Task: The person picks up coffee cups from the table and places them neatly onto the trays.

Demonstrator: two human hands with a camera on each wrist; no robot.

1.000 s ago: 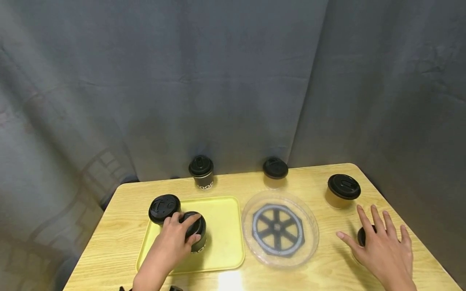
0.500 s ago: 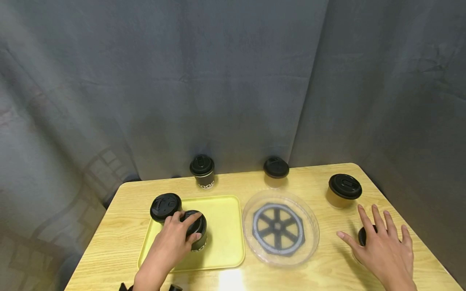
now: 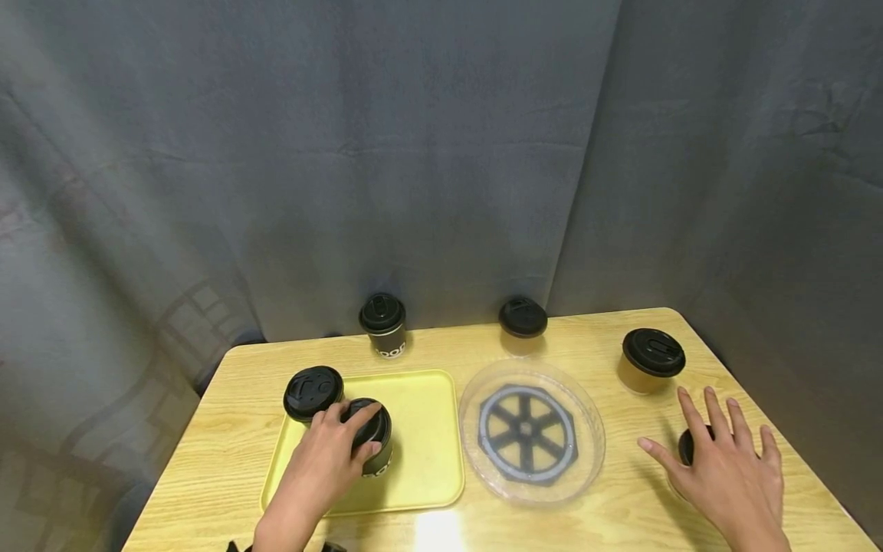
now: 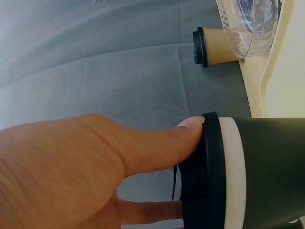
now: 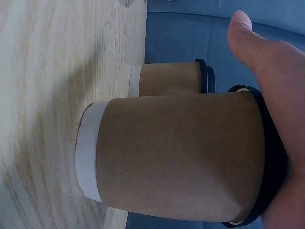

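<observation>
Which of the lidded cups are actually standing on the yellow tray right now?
Two: the dark cup held by the left hand, and the cup at the tray's back-left corner. The other four stand on the bare table, off the yellow tray.

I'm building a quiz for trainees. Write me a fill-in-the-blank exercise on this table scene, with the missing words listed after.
1. The left hand grips the lid of a dark cup that stands on the ____ tray.
2. The right hand rests spread over the lid of a ____ paper cup.
3. Between the tray and the right hand lies a clear round plate with a ____-shaped pattern.
4. The number of lidded cups standing on the tray is ____.

Missing words: yellow; brown; wheel; two
</observation>
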